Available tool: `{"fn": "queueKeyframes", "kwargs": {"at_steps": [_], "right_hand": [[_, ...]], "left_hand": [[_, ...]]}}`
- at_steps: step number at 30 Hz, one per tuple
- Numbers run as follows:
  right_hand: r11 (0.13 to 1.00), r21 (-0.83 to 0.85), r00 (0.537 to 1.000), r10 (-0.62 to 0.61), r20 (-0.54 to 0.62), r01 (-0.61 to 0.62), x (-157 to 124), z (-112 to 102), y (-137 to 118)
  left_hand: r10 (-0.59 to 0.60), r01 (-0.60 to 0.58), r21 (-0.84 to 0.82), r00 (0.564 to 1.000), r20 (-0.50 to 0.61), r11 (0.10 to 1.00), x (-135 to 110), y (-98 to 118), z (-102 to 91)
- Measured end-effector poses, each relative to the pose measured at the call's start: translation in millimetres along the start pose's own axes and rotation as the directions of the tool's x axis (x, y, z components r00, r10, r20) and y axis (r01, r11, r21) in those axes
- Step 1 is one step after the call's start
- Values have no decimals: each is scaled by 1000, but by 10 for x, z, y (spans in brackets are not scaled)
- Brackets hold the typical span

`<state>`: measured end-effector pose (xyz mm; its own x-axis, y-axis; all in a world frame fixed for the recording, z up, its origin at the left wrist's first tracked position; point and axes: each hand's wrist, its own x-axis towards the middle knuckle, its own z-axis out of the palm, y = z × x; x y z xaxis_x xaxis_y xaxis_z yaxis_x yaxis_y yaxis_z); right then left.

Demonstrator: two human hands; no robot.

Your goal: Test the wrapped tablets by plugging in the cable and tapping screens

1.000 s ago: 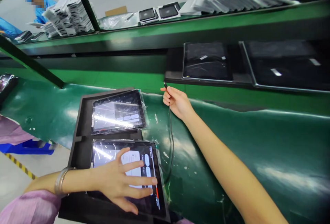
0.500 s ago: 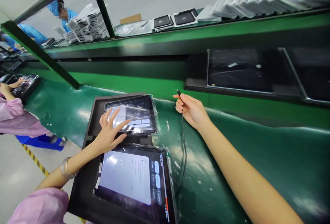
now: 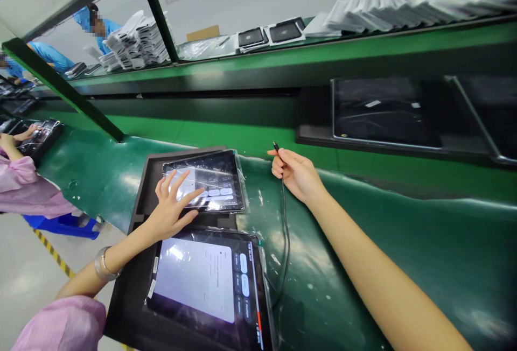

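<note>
Far tablet (image 3: pixel 204 181) lies lit and plastic-wrapped in the black tray (image 3: pixel 139 265), touched by fingertips; thin black cable (image 3: pixel 285 232) is pinched plug-up, trailing down the green mat.

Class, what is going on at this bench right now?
A person works at a green bench. Their left hand touches the screen of the far tablet in a black tray; the near tablet is lit too. Their right hand holds a black cable by its plug end, above the bench.

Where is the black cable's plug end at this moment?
In the head view, the plug end sticks up from the right hand, over the green belt, just right of the far tablet.
</note>
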<state>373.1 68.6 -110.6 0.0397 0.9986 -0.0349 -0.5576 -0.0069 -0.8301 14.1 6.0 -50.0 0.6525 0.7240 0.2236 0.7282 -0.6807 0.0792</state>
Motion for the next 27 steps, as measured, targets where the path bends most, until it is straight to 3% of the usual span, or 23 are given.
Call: {"fn": "queueKeyframes", "kwargs": {"at_steps": [7, 13, 23, 27], "right_hand": [[1000, -20, 1000, -4, 3, 4, -3, -1, -10], [1000, -25, 1000, -6, 12, 6, -9, 14, -12], [1000, -23, 1000, -8, 16, 8, -11, 23, -1], [1000, -23, 1000, -11, 15, 11, -7, 27, 1]], "left_hand": [[118, -117, -34, 993, 10, 993, 249, 148, 60], [140, -139, -46, 990, 32, 989, 401, 224, 121], [147, -147, -9, 988, 49, 989, 441, 322, 11], [216, -216, 2, 975, 61, 976, 338, 443, -70]]}}
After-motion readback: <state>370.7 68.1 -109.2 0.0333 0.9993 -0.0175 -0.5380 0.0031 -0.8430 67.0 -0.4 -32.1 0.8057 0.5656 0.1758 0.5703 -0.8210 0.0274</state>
